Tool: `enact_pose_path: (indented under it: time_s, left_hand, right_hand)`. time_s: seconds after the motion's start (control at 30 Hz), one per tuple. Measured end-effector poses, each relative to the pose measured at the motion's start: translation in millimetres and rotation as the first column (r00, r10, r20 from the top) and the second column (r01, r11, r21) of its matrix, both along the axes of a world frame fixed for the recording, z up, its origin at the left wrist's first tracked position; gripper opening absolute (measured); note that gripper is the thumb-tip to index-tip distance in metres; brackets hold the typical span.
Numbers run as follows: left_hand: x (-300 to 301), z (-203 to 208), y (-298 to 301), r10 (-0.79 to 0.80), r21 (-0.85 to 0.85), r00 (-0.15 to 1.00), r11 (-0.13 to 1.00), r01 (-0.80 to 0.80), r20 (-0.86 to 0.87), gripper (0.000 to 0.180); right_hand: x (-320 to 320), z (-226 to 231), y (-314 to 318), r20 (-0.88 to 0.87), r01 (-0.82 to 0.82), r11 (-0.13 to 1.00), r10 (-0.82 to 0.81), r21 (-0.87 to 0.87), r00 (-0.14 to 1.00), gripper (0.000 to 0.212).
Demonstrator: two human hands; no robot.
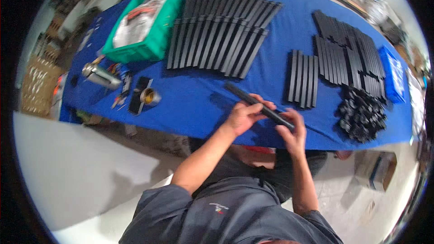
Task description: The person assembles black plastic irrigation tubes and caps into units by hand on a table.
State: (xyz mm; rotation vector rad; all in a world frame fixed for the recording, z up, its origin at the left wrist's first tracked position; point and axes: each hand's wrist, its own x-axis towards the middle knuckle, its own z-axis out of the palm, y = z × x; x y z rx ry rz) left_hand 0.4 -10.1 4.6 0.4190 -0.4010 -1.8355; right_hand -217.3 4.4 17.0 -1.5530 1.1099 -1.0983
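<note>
A black bar-shaped piece (pixel 241 94), long and straight, is held slantwise above the near edge of the blue-covered table (pixel 199 104). My left hand (pixel 246 116) grips it around the middle, thumb on top. At its lower right end, my right hand (pixel 293 129) closes its fingers and thumb on the piece. Whether a small part sits under the right fingers is hidden. Nearest on the right lies a short row of black bars (pixel 302 79). Beyond my left hand, long black bars (pixel 217 45) lie side by side in two overlapping rows.
On the left stand a green crate (pixel 135 54) with plastic-wrapped contents, a steel flask (pixel 101 76), a cup (pixel 150 96) and a dark phone-like object (pixel 136 99). Rightward are more black bars (pixel 332 61), a heap of small black parts (pixel 361 115) and a blue bin (pixel 391 74).
</note>
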Motion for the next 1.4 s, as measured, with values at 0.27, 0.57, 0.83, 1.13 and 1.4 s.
enact_pose_path:
  time_s: [0.27, 0.57, 0.83, 1.13, 1.4]
  left_hand:
    - [-2, -5, -1, -0.038, -0.031, 0.999, 0.999, 0.038, 0.012, 0.021]
    - [-11, -3, 1, -0.04, -0.028, 0.999, 0.999, 0.041, 0.035, 0.021]
    - [-4, -1, -1, -0.033, -0.018, 0.998, 0.999, 0.034, 0.049, 0.02]
    - [-4, -5, 2, -0.022, -0.045, 0.999, 0.999, 0.024, 0.033, 0.022]
    - [-2, -2, 0, -0.023, -0.033, 1.0, 0.999, 0.023, 0.009, 0.02]
  right_hand:
    - [-2, 8, 6, -0.017, 0.035, 0.993, -0.034, 0.109, 0.999, 0.027]
    - [1, 14, 5, -0.191, 0.073, 0.972, -0.117, -0.225, 0.975, 0.029]
    - [0, 12, 0, -0.193, 0.045, 0.989, -0.072, -0.144, 0.979, 0.035]
    - [-4, 0, -1, -0.122, 0.061, 0.989, -0.078, -0.137, 0.989, 0.034]
    - [-3, -4, -3, 0.149, 0.011, 0.974, -0.046, 0.224, 0.988, 0.033]
